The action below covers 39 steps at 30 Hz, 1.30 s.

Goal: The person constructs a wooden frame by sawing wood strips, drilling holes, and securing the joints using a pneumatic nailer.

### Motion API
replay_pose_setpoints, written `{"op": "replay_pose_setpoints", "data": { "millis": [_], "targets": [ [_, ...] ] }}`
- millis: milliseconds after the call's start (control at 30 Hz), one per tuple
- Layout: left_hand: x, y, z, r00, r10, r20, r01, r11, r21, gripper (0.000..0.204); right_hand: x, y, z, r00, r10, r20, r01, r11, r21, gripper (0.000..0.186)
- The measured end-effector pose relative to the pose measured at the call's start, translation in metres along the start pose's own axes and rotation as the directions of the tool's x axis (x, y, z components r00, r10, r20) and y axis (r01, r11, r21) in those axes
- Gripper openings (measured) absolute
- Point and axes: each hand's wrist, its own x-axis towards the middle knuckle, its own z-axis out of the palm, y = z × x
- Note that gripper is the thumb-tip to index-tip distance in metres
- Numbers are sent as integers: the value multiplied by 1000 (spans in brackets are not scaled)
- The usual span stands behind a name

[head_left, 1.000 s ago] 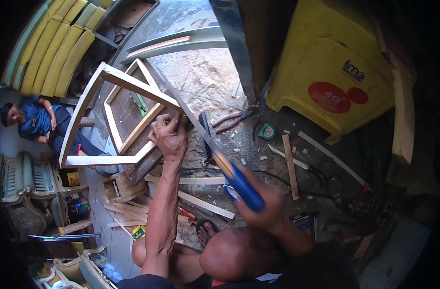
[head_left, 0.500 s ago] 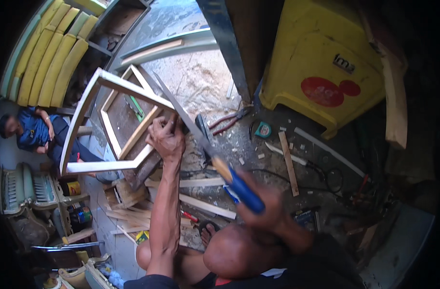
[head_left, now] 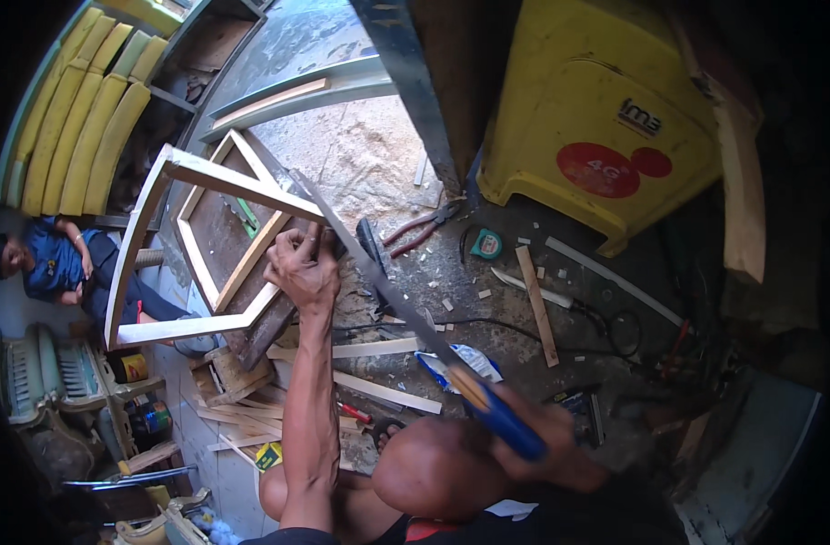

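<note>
Wooden frame (head_left: 242,186): pale, angled rails at the person's front left, resting over a brown wooden board (head_left: 217,238); it keeps its place against that board.
Left hand (head_left: 304,268): at the frame's right end, its grip pinching the wood between curled fingers and thumb; it has not left this spot.
Handsaw (head_left: 401,304): blade slanting past the held rail end, touching or just beside it, I cannot tell which; more blade shows on the near side than half a second ago.
Right hand (head_left: 551,445): grip wrapped round the saw's blue handle; it has drawn back toward the person's right knee.
Sawing stroke: I judge it near its pulled-back end, with the cut probably unfinished.
Blue-and-white packet (head_left: 478,361): on the floor beside the blade, now far less covered by the handle and hand.
Floor tools: red-handled pliers (head_left: 421,229) and a teal tape measure (head_left: 486,243) lie beyond the saw.
Yellow plastic stool (head_left: 606,118): farther off, at the upper right.
</note>
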Motion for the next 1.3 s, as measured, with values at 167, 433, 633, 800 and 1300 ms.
{"op": "replay_pose_setpoints", "data": {
  "millis": [167, 433, 633, 800, 1300],
  "targets": [
    [-1, 8, 5, 999, 4, 44, -3, 1000, -14, 34, 52, -9, 5, 982, 179, 55, -185, 970, 157, 64],
    [-1, 8, 2, 1000, 1, 2, -1, 998, -57, 29, -8, -10, -11, 1000, 10, -6, -10, 1000, -5, 66],
    [2, 6, 8, 999, 25, 29, -24, 999, -30, 28, 85, 0, 39, 981, 191, -22, -182, 960, 213, 65],
    [-2, 5, 3, 1000, -8, 15, 8, 1000, -28, 28, 2, -12, -1, 997, 79, -12, -78, 995, 55, 69],
    [0, 7, 5, 1000, -5, 1, 5, 999, -36, 29, 4, -8, -4, 999, -20, -38, 21, 999, 26, 71]
  ]
}}
